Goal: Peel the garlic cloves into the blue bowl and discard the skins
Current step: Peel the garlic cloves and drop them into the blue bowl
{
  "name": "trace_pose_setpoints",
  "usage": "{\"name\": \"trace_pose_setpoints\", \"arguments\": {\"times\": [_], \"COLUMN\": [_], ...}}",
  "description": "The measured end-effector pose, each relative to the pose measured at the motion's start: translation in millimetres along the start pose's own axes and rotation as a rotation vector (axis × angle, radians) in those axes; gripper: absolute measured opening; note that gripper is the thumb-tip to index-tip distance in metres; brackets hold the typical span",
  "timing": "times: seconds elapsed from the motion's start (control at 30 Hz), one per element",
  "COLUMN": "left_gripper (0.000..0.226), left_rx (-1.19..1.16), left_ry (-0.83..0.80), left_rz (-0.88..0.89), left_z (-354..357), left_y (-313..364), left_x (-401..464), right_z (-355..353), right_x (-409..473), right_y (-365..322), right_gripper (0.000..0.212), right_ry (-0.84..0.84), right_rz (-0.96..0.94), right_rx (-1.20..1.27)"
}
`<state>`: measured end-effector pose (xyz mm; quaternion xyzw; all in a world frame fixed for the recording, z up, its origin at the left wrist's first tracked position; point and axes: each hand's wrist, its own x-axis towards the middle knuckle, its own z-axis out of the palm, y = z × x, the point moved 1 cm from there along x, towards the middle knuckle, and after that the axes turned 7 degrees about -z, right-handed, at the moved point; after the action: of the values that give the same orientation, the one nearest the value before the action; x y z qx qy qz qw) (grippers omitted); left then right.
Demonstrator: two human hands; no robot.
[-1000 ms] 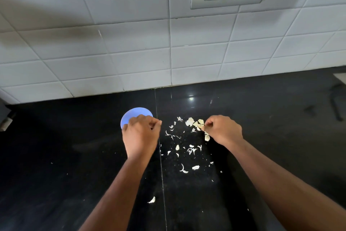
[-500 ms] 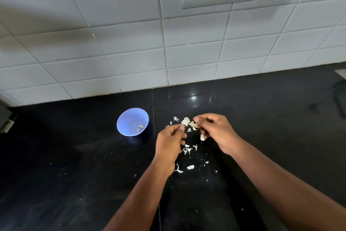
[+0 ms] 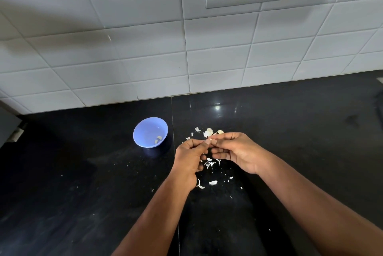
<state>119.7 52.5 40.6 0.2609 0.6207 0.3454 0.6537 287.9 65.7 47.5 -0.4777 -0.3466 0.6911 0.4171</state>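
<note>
Garlic clove (image 3: pixel 209 140) pinched between my two hands above the black tabletop (image 3: pixel 290 131), left hand (image 3: pixel 189 158) and right hand (image 3: pixel 238 152) both gripping it fingertip to fingertip, blue bowl (image 3: pixel 145 131) left holding peeled cloves (image 3: pixel 158 139), skins (image 3: pixel 211 164) scattered beneath.

Both bare forearms reach forward from the bottom edge and converge toward the middle of the view. The left hand (image 3: pixel 189 160) is turned with its back toward the camera, fingers curled inward and its thumb and forefinger tips brought together at the top. The right hand (image 3: pixel 235 152) faces it, fingers curled back toward the left, and its thumb and forefinger tips meet those of the left in a shared pinch.
</note>
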Motion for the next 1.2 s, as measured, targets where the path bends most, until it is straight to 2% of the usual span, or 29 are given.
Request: {"name": "trace_pose_setpoints", "arguments": {"times": [0.13, 0.3, 0.4, 0.57, 0.67, 0.8, 0.87, 0.97, 1.03, 1.07, 1.1, 1.2], "left_gripper": [0.010, 0.011, 0.014, 0.013, 0.011, 0.012, 0.012, 0.011, 0.011, 0.011, 0.012, 0.014], "left_rx": [0.026, -0.040, -0.050, -0.023, 0.000, 0.008, 0.005, -0.002, 0.027, 0.043, 0.065, 0.073], "left_ry": [-0.022, 0.081, 0.115, 0.122, 0.112, 0.074, 0.068, 0.076, 0.073, 0.069, 0.067, 0.045], "left_rz": [-0.021, -0.058, -0.056, -0.034, -0.027, -0.032, -0.046, -0.051, -0.052, -0.059, -0.070, -0.100], "left_z": [-11.9, -29.0, -38.3, -39.6, -35.4, -29.8, -28.0, -23.9, -19.6, -17.7, -15.9, -12.8], "left_y": [4.0, 7.7, 4.9, -0.8, -4.6, -6.5, -8.3, -8.1, -6.3, -5.9, -5.2, -4.6], "left_x": [1.4, 8.4, 12.1, 14.2, 13.8, 13.5, 14.6, 14.1, 11.5, 9.7, 8.4, 5.1], "right_z": [7.1, 20.8, 27.8, 29.1, 29.8, 30.5, 25.7, 18.0, 18.7, 19.3, 19.2, 21.5], "right_x": [5.5, 24.6, 37.2, 47.1, 45.8, 34.3, 34.4, 41.7, 42.3, 41.2, 38.9, 22.6], "right_y": [-9.1, -25.9, -27.3, 0.2, -2.2, -10.5, -10.0, -1.9, 0.2, 0.3, -0.5, -0.2], "right_gripper": [0.019, 0.011, 0.008, 0.024, 0.024, 0.008, 0.008, 0.016, 0.015, 0.017, 0.019, 0.012], "right_ry": [-0.007, -0.017, -0.006, 0.053, 0.057, 0.006, 0.018, 0.069, 0.103, 0.095, 0.083, 0.077], "right_rz": [0.043, 0.081, 0.110, 0.198, 0.181, 0.130, 0.131, 0.108, 0.015, -0.023, -0.046, -0.059], "right_rx": [-0.093, -0.626, -0.732, -1.037, -1.032, -0.636, -0.621, -1.223, -1.438, -1.434, -1.330, -0.674]}}
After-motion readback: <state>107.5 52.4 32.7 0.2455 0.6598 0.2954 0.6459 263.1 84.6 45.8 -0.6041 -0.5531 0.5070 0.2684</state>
